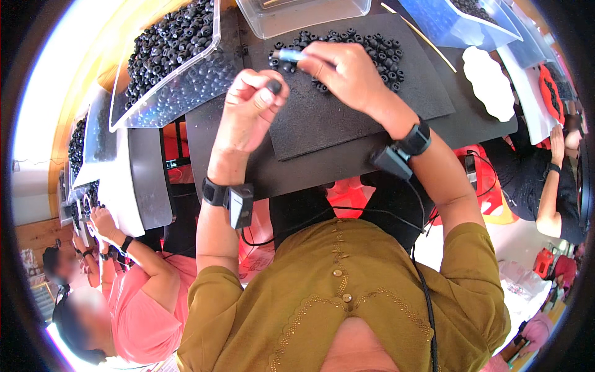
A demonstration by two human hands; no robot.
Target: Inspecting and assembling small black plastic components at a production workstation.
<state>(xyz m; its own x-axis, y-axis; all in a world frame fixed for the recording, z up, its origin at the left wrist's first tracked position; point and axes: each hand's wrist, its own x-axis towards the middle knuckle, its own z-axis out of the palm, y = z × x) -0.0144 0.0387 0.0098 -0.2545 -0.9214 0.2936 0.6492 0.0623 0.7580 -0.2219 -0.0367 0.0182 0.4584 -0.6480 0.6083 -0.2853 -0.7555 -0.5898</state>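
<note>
My left hand (255, 102) is closed, pinching a small black rounded part (273, 86) between thumb and fingers above the dark table. Just to the right, my right hand (347, 71) grips a short tool with a light-blue handle (292, 56). Its greyish tip points left, a little above the black part and apart from it; motion blur hides what kind of tool it is. Beneath and beyond my right hand, many loose black parts (387, 59) with holes lie spread on a black mat (310, 133).
A clear bin (167, 93) heaped with black parts stands at the left. Another clear tub (304, 18) is at the back, near a thin stick (431, 44). On the right are a blue bin (462, 28) and a white scalloped object (489, 84). Co-workers sit on both sides.
</note>
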